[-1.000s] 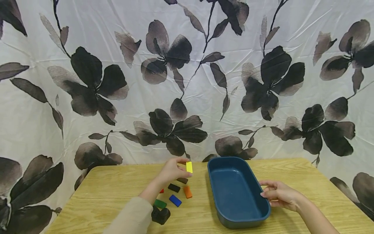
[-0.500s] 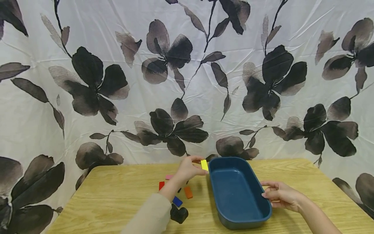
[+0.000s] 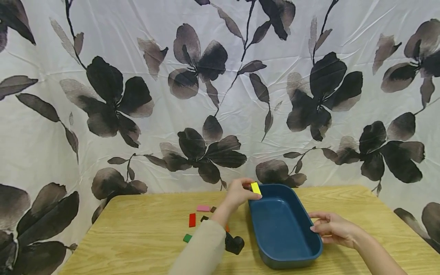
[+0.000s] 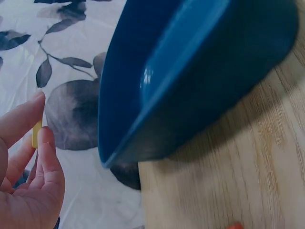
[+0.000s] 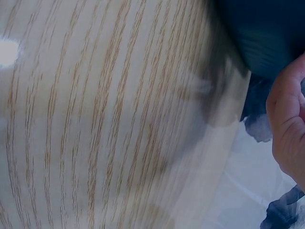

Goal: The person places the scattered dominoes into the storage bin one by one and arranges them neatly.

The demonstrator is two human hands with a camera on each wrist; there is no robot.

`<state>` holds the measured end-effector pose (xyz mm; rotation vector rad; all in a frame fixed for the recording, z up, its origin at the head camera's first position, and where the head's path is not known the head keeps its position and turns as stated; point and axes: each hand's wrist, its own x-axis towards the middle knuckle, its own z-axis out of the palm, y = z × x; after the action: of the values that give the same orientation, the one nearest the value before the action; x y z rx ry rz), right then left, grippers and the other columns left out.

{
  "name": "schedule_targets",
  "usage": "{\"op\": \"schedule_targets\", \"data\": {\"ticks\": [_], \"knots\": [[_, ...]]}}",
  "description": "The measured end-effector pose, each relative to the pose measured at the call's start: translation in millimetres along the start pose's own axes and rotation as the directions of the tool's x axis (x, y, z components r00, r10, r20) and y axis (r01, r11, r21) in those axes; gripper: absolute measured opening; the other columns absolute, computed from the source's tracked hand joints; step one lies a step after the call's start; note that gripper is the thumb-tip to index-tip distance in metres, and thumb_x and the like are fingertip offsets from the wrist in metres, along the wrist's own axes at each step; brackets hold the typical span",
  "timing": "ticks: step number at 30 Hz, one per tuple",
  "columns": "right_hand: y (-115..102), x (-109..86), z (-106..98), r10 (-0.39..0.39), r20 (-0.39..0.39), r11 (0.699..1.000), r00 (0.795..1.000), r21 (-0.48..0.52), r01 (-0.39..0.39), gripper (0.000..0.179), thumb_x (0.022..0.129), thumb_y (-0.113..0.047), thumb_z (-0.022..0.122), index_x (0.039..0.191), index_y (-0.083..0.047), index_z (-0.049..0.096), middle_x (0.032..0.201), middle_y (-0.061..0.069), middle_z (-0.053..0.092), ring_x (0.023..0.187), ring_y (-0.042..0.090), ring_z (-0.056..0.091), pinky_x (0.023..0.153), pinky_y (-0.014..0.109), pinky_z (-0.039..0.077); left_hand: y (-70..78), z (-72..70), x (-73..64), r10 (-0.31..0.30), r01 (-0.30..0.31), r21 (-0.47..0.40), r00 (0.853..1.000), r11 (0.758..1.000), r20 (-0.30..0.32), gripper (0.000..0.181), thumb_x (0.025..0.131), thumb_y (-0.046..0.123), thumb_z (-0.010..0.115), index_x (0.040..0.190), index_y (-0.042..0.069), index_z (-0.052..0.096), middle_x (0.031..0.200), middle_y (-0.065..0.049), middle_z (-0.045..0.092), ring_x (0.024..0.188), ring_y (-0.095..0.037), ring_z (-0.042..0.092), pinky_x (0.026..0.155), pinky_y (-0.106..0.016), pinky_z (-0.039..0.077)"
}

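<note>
My left hand (image 3: pixel 238 195) pinches a small yellow block (image 3: pixel 255 188) between thumb and fingers. It is raised at the far left corner of a deep blue rectangular tub (image 3: pixel 280 229), whose visible floor is bare. In the left wrist view, the yellow block (image 4: pixel 36 134) shows edge-on between the fingertips, apart from the tub wall (image 4: pixel 190 105). On the other side, my right hand (image 3: pixel 335 230) holds the tub's right rim, thumb at the edge. The right wrist view catches only part of that hand (image 5: pixel 289 124) beside the dark tub wall.
Left of the tub lie loose blocks: pink (image 3: pixel 203 208), red (image 3: pixel 192 220), green (image 3: pixel 187 238), and black (image 3: pixel 204 218), brown (image 3: pixel 213 209) and orange (image 3: pixel 227 228) ones partly hidden by my left arm. A floral cloth (image 3: pixel 137 95) hangs behind the wooden table (image 3: pixel 137 236).
My left hand has carried the yellow block rightward from above the loose blocks to the tub's far left corner. The right hand has stayed on the tub's rim.
</note>
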<state>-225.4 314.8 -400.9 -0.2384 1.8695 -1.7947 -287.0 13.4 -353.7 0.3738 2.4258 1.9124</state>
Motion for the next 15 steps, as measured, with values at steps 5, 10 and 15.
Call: {"op": "schedule_targets", "data": {"ticks": [5,10,15], "knots": [[0.6,-3.1,-1.4,0.011,-0.008,1.000,1.000,-0.006,-0.011,0.068,0.089,-0.006,0.058,0.137,0.017,0.016,0.089,0.003,0.059,0.075,0.010,0.063,0.067,0.025,0.053,-1.1,18.9,3.2,0.022,-0.022,0.004,1.000,1.000,-0.016,0.046,0.066,-0.004,0.080,0.109,-0.005,0.063,0.098,-0.011,0.057,0.091,-0.023,0.052,0.073,-0.028,0.051],[0.1,-2.1,-1.0,0.012,-0.016,1.000,1.000,-0.024,-0.013,0.068,0.089,-0.007,0.058,0.138,0.015,0.017,0.090,0.002,0.061,0.075,0.010,0.063,0.064,0.022,0.052,-4.7,35.3,5.4,0.027,-0.027,0.019,0.999,0.999,-0.034,0.046,0.066,-0.004,0.080,0.109,-0.005,0.064,0.096,-0.010,0.057,0.087,-0.020,0.052,0.070,-0.026,0.050],[0.2,-0.1,-0.7,0.018,-0.030,0.999,0.999,-0.032,-0.019,0.069,0.089,-0.007,0.058,0.139,0.016,0.016,0.089,0.002,0.060,0.076,0.011,0.063,0.065,0.023,0.052,-11.4,51.4,4.8,0.032,-0.033,-0.015,0.998,0.999,-0.048,0.047,0.066,-0.006,0.080,0.109,-0.007,0.063,0.093,-0.009,0.056,0.085,-0.018,0.050,0.067,-0.024,0.047]]}}
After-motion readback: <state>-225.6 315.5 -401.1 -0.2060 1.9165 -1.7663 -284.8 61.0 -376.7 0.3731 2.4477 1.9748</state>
